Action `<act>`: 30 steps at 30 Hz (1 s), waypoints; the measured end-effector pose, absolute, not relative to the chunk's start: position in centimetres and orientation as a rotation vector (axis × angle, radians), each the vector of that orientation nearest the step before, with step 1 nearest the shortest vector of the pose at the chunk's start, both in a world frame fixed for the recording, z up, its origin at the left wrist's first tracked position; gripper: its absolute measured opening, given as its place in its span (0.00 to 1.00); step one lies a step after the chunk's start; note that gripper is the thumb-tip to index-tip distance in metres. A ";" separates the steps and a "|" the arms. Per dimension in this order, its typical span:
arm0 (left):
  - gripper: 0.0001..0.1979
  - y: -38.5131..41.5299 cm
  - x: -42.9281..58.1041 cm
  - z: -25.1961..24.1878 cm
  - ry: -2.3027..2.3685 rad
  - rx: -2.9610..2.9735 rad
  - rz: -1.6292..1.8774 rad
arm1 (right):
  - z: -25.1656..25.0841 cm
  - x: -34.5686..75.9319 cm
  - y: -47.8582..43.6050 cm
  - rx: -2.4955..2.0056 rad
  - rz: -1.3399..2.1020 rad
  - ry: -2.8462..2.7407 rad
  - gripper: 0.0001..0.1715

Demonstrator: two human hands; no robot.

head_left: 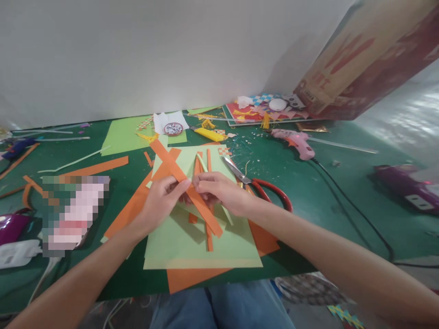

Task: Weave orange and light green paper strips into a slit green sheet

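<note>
Above a stack of light green paper sheets (202, 249), my left hand (161, 196) pinches a wide orange paper strip (206, 214) that slants from upper left to lower right. My right hand (222, 192) is closed beside it, its thumb near my left thumb. A narrow light green paper strip (201, 162) runs through the right hand's grasp and comes out below it; the fingertips are partly hidden. Narrower orange strips (209, 237) lie on the sheets under the hands. Scissors with red handles (245, 179) rest partly open just right of the right hand.
A pink glue gun (293, 141) with a black cord lies at right, a purple device (408, 187) beyond it. At left are a blurred-out phone (77, 212) and a white plug (20, 253). A yellow cutter (209, 134) lies behind; a paper bag (363, 64) stands back right.
</note>
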State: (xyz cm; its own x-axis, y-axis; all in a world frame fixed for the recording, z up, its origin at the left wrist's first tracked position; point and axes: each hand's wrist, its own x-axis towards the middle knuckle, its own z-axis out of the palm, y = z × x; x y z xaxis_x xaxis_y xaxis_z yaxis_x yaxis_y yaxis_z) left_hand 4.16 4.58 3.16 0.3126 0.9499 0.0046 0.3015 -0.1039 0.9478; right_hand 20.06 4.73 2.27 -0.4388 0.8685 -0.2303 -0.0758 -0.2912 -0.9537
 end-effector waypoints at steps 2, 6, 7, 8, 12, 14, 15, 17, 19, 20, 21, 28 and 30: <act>0.12 4.8 4.0 3.3 1.215 1.640 0.915 | 2.3 20.1 4.7 -1.054 1.812 -1.289 0.07; 0.13 5.2 3.7 3.4 1.266 1.611 1.054 | 2.5 20.1 4.7 -1.058 1.817 -1.305 0.06; 0.13 5.2 3.6 3.4 1.263 1.600 1.073 | 2.5 20.1 4.8 -1.061 1.819 -1.305 0.06; 0.13 5.2 3.6 3.3 1.253 1.589 1.080 | 2.5 20.1 4.8 -1.063 1.819 -1.303 0.05; 0.11 4.8 3.9 3.1 1.163 1.583 0.910 | 2.3 20.1 4.9 -1.056 1.802 -1.266 0.06; 0.11 4.6 4.1 3.0 1.132 1.597 0.794 | 2.3 20.0 4.9 -1.061 1.786 -1.257 0.07; 0.11 4.6 4.2 3.1 1.129 1.607 0.780 | 2.3 20.0 4.9 -1.065 1.783 -1.258 0.08; 0.12 4.6 4.2 3.2 1.186 1.639 0.815 | 2.3 20.0 4.8 -1.073 1.791 -1.266 0.07; 0.13 4.8 4.1 3.5 1.253 1.662 0.895 | 2.3 20.0 4.8 -1.075 1.806 -1.276 0.06; 0.14 4.9 4.0 3.6 1.277 1.658 0.935 | 2.3 20.0 4.8 -1.070 1.811 -1.282 0.06; 0.14 4.9 3.9 3.7 1.291 1.650 0.963 | 2.3 20.0 4.7 -1.065 1.813 -1.287 0.06; 0.12 4.6 4.2 3.6 1.199 1.627 0.858 | 2.2 20.1 4.9 -1.053 1.795 -1.271 0.07; 0.12 4.5 4.2 3.5 1.198 1.654 0.784 | 2.2 20.0 4.9 -1.052 1.784 -1.273 0.08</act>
State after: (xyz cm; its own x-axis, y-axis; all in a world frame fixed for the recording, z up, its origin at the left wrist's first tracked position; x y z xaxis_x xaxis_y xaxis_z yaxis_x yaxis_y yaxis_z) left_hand 4.23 4.49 3.48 0.3242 0.9458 -0.0193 0.3612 -0.1049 0.9266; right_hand 20.02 4.90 2.21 -0.4285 0.8772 -0.2168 -0.0801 -0.2759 -0.9578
